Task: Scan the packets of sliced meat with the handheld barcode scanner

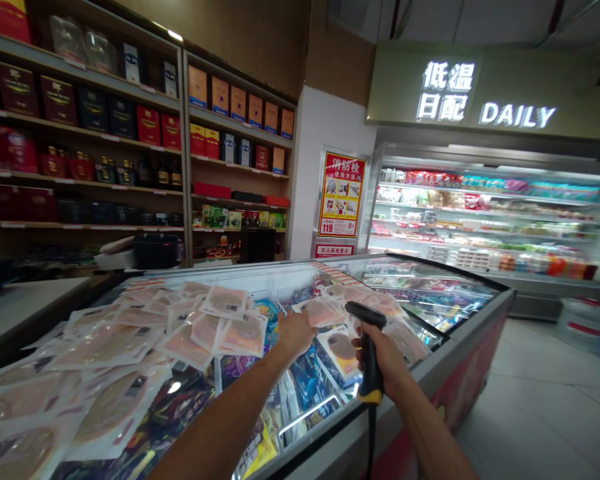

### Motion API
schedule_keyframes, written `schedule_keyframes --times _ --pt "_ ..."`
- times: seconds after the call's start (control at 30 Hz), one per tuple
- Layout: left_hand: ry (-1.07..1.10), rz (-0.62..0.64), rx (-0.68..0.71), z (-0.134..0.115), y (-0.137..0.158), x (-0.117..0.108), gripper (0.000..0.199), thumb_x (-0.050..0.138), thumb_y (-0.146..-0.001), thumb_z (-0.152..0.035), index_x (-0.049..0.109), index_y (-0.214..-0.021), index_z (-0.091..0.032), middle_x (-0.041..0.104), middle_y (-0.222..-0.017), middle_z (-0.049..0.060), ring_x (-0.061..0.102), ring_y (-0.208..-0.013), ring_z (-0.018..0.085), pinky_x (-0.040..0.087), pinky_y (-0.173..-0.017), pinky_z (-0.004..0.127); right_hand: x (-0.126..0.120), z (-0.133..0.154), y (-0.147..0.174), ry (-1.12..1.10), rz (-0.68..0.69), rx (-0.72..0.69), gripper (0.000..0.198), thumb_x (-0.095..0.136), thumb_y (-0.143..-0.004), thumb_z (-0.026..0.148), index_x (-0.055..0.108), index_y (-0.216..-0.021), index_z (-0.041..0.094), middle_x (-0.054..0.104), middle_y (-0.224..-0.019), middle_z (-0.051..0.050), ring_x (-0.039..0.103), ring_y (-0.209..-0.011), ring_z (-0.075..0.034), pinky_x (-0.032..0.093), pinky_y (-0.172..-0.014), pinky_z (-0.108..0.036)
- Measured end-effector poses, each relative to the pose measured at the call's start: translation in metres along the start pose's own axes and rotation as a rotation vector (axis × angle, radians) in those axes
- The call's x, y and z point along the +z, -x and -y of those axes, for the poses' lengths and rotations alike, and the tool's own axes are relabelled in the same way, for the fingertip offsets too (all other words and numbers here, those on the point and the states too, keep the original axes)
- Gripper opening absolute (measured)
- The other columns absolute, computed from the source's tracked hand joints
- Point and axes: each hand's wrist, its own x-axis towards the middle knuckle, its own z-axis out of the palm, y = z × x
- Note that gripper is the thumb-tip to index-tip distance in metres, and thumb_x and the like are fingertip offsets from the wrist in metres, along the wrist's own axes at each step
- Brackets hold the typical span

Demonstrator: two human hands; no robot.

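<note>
A black handheld barcode scanner (371, 353) with yellow trim is gripped in my right hand (391, 360), its head pointing left and its cable hanging down. My left hand (296, 333) reaches over the chest freezer with curled fingers, right at the edge of a flat clear packet (321, 311). Its fingertips are partly hidden, so any grip on that packet is unclear. Below the scanner head lies another flat packet (341, 347) with a round, pale brown item inside. Many similar packets (225, 301) spread over the freezer's glass to the left.
Colourful bags lie inside the chest freezer (460, 360), under its glass. A pale counter (35, 307) adjoins on the left. Shelves of boxes (110, 110) stand behind, with a lit refrigerated display (485, 220) at right. Large clear containers (583, 323) stand on the floor.
</note>
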Motion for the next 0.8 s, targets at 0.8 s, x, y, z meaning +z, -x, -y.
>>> schedule_keyframes --times 0.8 --pt "0.228 0.067 -0.306 0.012 -0.035 0.006 0.052 0.041 -0.067 -0.051 0.044 -0.103 -0.014 0.057 -0.103 0.013 0.047 -0.1 0.028 0.038 -0.075 0.037 0.006 -0.004 0.001 0.013 0.029 0.003 0.027 0.054 -0.063 0.038 0.049 -0.075 0.015 0.054 -0.053 0.001 0.047 -0.038 -0.009 0.038 -0.032 -0.02"
